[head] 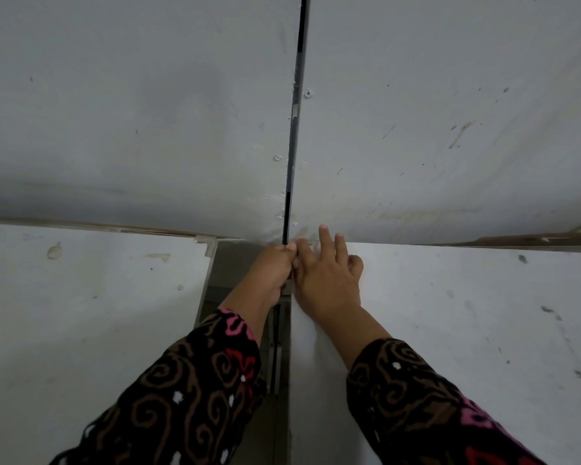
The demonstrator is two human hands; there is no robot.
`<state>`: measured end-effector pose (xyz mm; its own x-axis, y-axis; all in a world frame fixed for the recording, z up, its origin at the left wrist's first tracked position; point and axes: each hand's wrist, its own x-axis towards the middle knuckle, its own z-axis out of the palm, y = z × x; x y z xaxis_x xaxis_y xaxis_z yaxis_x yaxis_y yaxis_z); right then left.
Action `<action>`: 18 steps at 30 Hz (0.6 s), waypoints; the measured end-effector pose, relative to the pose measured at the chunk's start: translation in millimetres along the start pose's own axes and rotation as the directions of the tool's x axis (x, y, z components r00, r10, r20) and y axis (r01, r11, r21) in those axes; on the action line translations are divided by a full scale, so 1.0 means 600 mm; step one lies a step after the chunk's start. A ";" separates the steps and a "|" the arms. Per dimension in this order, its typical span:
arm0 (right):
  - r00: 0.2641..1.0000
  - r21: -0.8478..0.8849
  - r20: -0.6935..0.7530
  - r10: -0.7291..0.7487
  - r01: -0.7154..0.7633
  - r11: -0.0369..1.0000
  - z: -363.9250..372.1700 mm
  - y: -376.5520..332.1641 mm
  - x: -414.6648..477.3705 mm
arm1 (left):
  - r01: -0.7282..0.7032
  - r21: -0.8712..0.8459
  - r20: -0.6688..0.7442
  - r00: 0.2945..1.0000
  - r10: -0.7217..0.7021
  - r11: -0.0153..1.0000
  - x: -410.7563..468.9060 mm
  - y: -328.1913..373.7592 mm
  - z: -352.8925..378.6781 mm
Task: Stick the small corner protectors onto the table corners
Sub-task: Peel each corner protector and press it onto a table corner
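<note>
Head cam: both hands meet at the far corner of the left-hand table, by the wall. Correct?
Wrong table. The head view shows the left hand and right hand meeting at the far corner of the right-hand table, by the wall. The left-hand table has its far corner untouched, with what looks like a clear protector on it.

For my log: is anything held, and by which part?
Cannot tell: the left hand curls at the corner of the table, hiding anything inside; the right hand rests on it.
</note>
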<state>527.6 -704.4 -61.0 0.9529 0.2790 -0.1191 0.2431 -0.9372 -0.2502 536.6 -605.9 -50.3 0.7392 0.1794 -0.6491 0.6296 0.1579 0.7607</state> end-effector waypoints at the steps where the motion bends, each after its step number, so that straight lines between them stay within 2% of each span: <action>1: 1.000 -0.012 0.004 -0.008 0.008 1.000 -0.001 0.001 0.000 | 0.003 -0.038 0.007 1.000 -0.003 0.999 -0.001 -0.004 -0.002; 4: 1.000 0.012 -0.020 -0.013 0.013 1.000 -0.004 0.002 -0.001 | 0.032 -0.145 0.030 0.999 -0.028 0.989 -0.005 -0.010 -0.005; 7: 0.999 0.035 -0.043 -0.010 0.011 0.999 -0.004 0.002 -0.002 | 0.090 -0.168 0.031 0.996 -0.086 0.982 -0.008 -0.011 -0.008; 10: 0.999 0.038 -0.051 -0.012 0.014 0.999 -0.006 0.001 -0.004 | 0.105 -0.109 0.024 0.994 -0.103 0.988 0.003 -0.005 -0.013; 14: 0.994 0.059 -0.102 -0.023 0.029 0.998 -0.002 0.002 -0.007 | 0.045 0.027 -0.057 0.997 -0.043 0.999 0.017 0.018 -0.013; 18: 0.986 0.067 -0.165 -0.004 0.015 0.998 0.004 0.003 -0.009 | 0.050 0.066 -0.043 0.998 -0.047 0.997 0.017 0.026 -0.009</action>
<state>522.6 -707.1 -63.1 0.9687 0.2446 0.0424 0.2453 -0.9167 -0.3153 552.7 -596.6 -45.1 0.6979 0.2138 -0.6836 0.6800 0.1021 0.7261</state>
